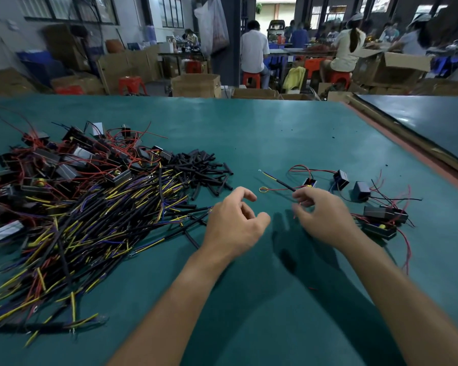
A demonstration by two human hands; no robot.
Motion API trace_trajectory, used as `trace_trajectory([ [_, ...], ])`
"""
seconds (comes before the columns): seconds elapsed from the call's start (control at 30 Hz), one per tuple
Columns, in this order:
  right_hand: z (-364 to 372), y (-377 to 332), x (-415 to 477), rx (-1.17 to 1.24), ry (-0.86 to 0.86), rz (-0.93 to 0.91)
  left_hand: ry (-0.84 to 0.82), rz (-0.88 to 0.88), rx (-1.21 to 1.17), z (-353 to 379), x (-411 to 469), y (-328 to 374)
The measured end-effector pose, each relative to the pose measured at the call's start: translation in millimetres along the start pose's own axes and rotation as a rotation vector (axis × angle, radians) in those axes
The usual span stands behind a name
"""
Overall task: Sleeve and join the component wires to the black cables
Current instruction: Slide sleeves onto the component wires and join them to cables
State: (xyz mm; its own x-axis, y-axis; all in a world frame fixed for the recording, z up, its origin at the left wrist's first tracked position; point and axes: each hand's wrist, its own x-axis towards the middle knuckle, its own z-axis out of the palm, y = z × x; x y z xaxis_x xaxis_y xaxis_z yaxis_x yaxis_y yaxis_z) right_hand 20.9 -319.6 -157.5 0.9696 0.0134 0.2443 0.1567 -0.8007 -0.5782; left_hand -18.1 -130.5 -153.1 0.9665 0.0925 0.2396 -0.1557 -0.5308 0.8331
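Hanging just above the green table (249, 133), the right hand (325, 220) was smeared by motion, so I could not tell whether its curled fingertips (300, 198) pinched anything. A short red streak showed between them, too blurred to name. The near end of the black cable (283, 184) reached those fingertips, but it was not clear if it touched them. The left hand (236, 223) was sharper: its fingers were loosely curled, the thumb apart from them, and it held nothing. Both forearms were cut off by the lower edge.

The black cable lay flat on the table, its long axis running from the right fingertips away and to the left. Its far end pointed away from the person, with thin yellow and blue wires coming out of it.

Between the two hands, just beyond the fingertips, lay a yellow loop (263, 189). A red wire (278, 189) ran from it toward a small black box (310, 183) just beyond the right hand. More black boxes (384, 213) lay to the right of that hand. Left of the left hand spread a big pile of cables (90, 220), cut off by the left edge, with a heap of black tubes (206, 167) at its far side.
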Motion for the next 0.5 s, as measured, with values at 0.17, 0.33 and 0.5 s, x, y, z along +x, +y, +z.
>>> trace_trajectory([
  [0.17, -13, 14, 5, 0.034, 0.038, 0.211, 0.007, 0.115, 0.098, -2, -6, 2],
  [0.33, -12, 4, 2, -0.037, 0.050, 0.196, -0.074, 0.081, 0.312, -26, 6, 4],
  [0.5, -13, -2, -2, -0.036, 0.030, 0.174, -0.137, -0.054, 0.730, -80, 24, 1],
])
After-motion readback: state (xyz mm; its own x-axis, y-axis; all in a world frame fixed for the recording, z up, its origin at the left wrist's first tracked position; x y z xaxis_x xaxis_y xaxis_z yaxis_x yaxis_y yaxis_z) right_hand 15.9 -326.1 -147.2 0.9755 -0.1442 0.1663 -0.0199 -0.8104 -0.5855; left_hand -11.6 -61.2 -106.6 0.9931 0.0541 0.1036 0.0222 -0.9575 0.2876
